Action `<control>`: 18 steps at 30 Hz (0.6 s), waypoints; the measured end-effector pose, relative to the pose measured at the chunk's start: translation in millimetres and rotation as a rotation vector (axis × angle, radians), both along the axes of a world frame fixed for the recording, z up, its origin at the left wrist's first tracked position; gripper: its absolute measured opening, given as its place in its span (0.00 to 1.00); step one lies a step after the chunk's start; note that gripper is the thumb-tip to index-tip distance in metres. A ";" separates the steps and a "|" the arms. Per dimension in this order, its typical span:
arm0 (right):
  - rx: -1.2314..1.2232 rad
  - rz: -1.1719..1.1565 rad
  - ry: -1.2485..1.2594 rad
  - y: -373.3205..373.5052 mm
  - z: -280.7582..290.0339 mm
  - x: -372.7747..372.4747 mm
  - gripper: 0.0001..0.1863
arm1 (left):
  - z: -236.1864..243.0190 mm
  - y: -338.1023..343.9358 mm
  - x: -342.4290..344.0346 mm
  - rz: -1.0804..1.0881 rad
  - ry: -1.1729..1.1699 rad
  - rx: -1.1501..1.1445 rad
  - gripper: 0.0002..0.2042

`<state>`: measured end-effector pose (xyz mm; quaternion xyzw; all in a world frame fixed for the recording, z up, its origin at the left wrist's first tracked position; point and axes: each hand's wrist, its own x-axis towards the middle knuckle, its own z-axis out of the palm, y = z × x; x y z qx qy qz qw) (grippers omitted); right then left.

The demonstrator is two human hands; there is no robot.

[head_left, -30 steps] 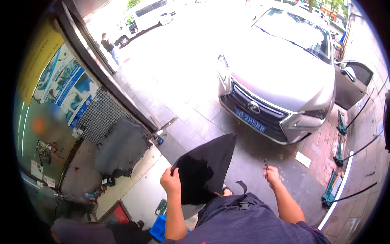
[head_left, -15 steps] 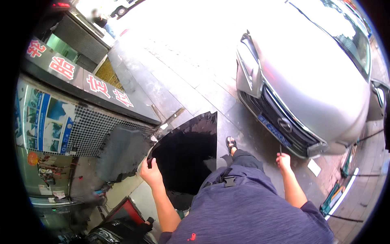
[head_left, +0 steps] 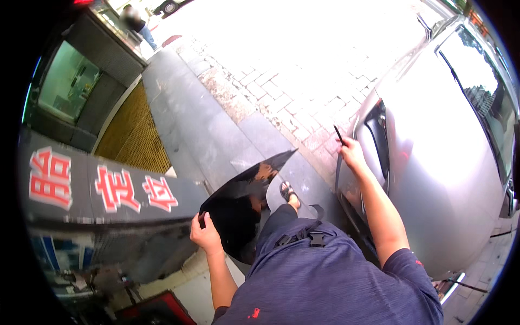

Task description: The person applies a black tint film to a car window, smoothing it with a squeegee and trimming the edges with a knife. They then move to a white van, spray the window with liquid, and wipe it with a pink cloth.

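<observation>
My left hand (head_left: 206,232) pinches the left edge of a glossy black curved sheet (head_left: 227,221), which hangs beside my leg and comes to a pointed far corner. My right hand (head_left: 349,151) is closed on a thin dark stick-like tool (head_left: 337,131), raised upright near the front of a silver car (head_left: 444,179). What exactly the tool is cannot be made out. My sandalled foot (head_left: 287,192) shows between the sheet and the car.
A dark sign board (head_left: 78,181) is at my left, with a yellow grating (head_left: 124,124) beyond it. A stone step (head_left: 189,108) runs forward to brick paving (head_left: 271,81). A person (head_left: 141,27) stands at the far left, near another vehicle (head_left: 168,6).
My view and body have swung rightward along the car, which now appears side-on and closer. My right hand has risen with the tool. The sheet is still in my left hand.
</observation>
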<state>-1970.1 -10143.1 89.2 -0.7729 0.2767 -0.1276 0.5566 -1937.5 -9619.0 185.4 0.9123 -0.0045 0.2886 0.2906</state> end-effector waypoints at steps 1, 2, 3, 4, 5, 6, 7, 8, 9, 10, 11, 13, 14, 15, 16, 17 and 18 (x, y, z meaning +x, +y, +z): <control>-0.141 -0.015 -0.013 -26.6 -41.4 12.2 0.18 | -14.8 -12.0 46.0 -0.043 -0.021 -0.002 0.09; -0.228 -0.046 -0.002 -46.6 -79.4 13.9 0.15 | -18.1 -27.6 86.5 -0.044 -0.007 0.004 0.09; -0.095 -0.085 0.087 -54.8 -102.3 17.2 0.12 | -19.7 -42.3 126.9 -0.032 0.003 0.011 0.10; 0.220 -0.278 0.207 -50.1 -119.8 14.8 0.11 | -22.3 -54.7 164.6 -0.016 0.038 -0.013 0.10; 0.256 -0.270 0.263 -54.3 -134.3 4.8 0.05 | -21.6 -67.6 201.5 -0.034 0.058 -0.012 0.10; 0.326 -0.324 0.375 -55.8 -159.0 -8.6 0.10 | -18.4 -80.4 239.5 -0.056 0.080 -0.009 0.10; 0.415 -0.382 0.411 -42.3 -134.3 -3.0 0.17 | -14.0 -90.0 274.4 -0.056 0.092 0.005 0.10; 0.288 -0.364 0.509 -46.7 -154.9 -17.7 0.18 | -12.6 -103.7 314.7 -0.086 0.108 -0.025 0.10; 0.438 -0.438 0.537 -43.7 -143.8 -8.4 0.18 | -11.8 -114.0 348.2 -0.094 0.107 -0.044 0.10; 0.483 -0.513 0.574 -44.4 -169.6 -19.9 0.16 | -14.7 -126.4 385.6 -0.121 0.121 -0.069 0.09; 0.466 -0.551 0.587 -46.0 -179.0 -13.8 0.14 | -20.3 -136.7 422.3 -0.119 0.121 -0.052 0.09; 0.545 -0.652 0.674 -62.9 -197.7 20.5 0.11 | -36.0 -158.6 496.4 -0.108 0.119 -0.015 0.09; 0.562 -0.682 0.720 -82.4 -208.5 61.3 0.10 | -40.8 -172.4 532.0 -0.101 0.116 -0.007 0.08; 0.579 -0.709 0.771 -102.9 -220.0 104.0 0.10 | -45.6 -189.3 568.0 -0.099 0.092 0.033 0.08; 0.587 -0.737 0.817 -128.8 -228.7 148.1 0.10 | -47.5 -209.2 603.1 -0.097 0.066 0.063 0.08; 0.279 -0.463 0.812 -176.2 -251.3 188.0 0.10 | -52.3 -226.4 637.6 -0.094 0.057 0.085 0.08; -0.017 -0.180 0.797 -218.5 -274.0 233.8 0.10 | -63.3 -239.1 671.5 -0.057 0.089 0.089 0.08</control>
